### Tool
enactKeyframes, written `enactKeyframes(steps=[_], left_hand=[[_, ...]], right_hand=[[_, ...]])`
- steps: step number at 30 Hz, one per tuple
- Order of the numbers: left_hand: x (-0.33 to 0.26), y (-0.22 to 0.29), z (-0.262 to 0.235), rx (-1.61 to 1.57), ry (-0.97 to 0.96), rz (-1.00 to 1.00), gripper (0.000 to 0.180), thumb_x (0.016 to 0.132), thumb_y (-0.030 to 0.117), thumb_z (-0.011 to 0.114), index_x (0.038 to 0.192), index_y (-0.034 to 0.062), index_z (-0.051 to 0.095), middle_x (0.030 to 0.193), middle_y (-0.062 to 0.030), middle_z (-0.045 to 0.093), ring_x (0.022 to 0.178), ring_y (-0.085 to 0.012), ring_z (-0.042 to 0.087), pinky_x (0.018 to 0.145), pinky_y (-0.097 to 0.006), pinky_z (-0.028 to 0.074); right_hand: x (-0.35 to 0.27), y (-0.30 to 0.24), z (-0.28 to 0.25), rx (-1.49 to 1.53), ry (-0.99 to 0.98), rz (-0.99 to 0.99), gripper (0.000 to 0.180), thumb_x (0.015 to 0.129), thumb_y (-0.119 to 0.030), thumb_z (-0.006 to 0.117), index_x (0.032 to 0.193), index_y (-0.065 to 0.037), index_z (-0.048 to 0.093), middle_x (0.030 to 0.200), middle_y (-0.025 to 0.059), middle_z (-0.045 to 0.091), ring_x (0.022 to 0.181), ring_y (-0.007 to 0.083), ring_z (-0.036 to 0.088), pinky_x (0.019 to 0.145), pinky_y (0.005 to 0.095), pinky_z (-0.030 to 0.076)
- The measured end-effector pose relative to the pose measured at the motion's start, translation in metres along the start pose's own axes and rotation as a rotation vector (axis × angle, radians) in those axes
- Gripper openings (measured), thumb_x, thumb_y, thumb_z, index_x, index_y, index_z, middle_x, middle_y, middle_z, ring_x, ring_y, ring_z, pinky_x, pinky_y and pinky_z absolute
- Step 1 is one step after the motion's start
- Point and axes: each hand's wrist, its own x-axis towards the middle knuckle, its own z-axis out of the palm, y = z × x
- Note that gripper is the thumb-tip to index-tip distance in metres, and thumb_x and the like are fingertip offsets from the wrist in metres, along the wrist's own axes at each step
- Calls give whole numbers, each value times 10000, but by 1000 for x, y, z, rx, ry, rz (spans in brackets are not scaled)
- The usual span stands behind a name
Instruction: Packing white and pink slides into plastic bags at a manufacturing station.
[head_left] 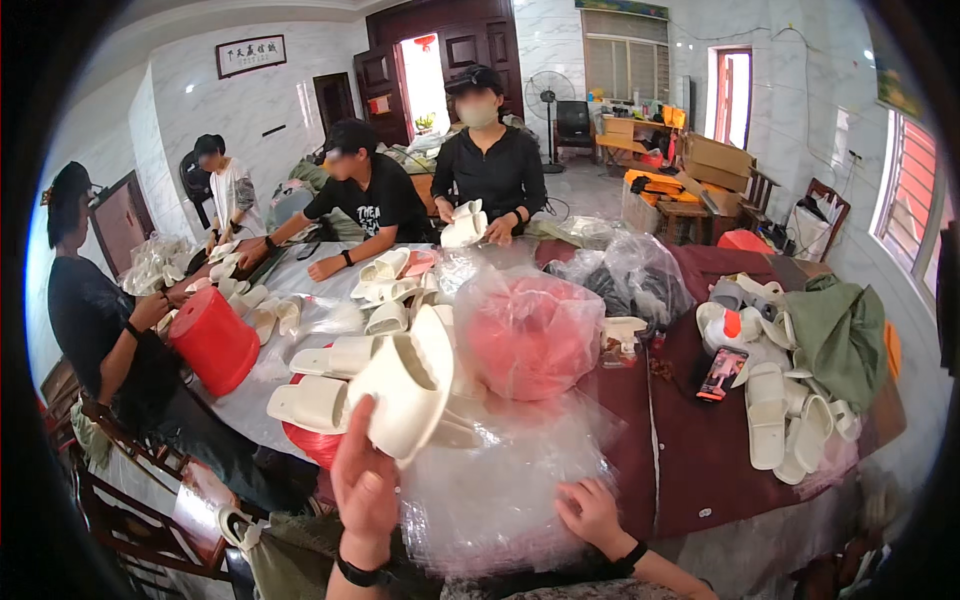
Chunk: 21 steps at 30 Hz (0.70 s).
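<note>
My left hand (366,490) grips a cream slide slipper (400,395) held up on its end above the table; a second one seems to be pressed against it. My right hand (592,512) lies at the right edge of a stack of clear plastic bags (500,490). Its fingers are slightly bent and apart, touching the film. Just beyond the left hand, more cream slippers (308,404) rest on a red bundle (310,445). A clear bag with red contents (525,335) stands behind the stack.
Several co-workers stand around the far and left sides, one holding slippers (463,226). A red bucket (212,342) tilts at the left. Grey and cream slippers (768,415), a small dark box (722,375) and a green sack (840,335) occupy the maroon cloth (690,470) at right.
</note>
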Motion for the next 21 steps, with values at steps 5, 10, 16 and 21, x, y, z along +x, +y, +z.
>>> enactKeyframes(steps=[5, 10, 16, 21], left_hand=[[-31, -32, 22, -66, -80, -155, 1034, 795, 373, 736, 1534, -109, 197, 1589, -226, 278, 1478, -317, 285, 1211, -427, 197], [-52, -73, 34, -185, -189, -426, 1053, 802, 350, 742, 1591, 12, 132, 1616, -160, 236, 1489, -269, 261, 1209, -399, 176], [-88, -121, 54, -200, -410, -777, 986, 936, 253, 662, 1601, 56, -39, 1623, -139, 169, 1480, -266, 248, 1185, -414, 230], [-112, -161, 33, 30, -328, -709, 695, 911, 189, 733, 1505, 61, 397, 1285, -133, 614, 1212, -237, 567, 1015, -361, 467]], right_hand=[[2, -1, -2, 32, -81, 23, 273, 817, -174, 725, 1069, -88, 665, 864, 82, 594, 794, 306, 568, 715, 405, 484], [2, 3, -1, 43, -62, 32, 277, 813, -165, 725, 1073, -89, 666, 862, 81, 598, 795, 304, 573, 717, 413, 487], [-1, 6, 2, 0, -6, -41, 313, 767, -183, 745, 1052, -76, 671, 880, 101, 605, 805, 323, 587, 723, 430, 495], [-12, 17, 8, -44, -110, -8, 380, 731, -280, 773, 1032, -68, 676, 953, 124, 609, 904, 346, 589, 768, 435, 501]])
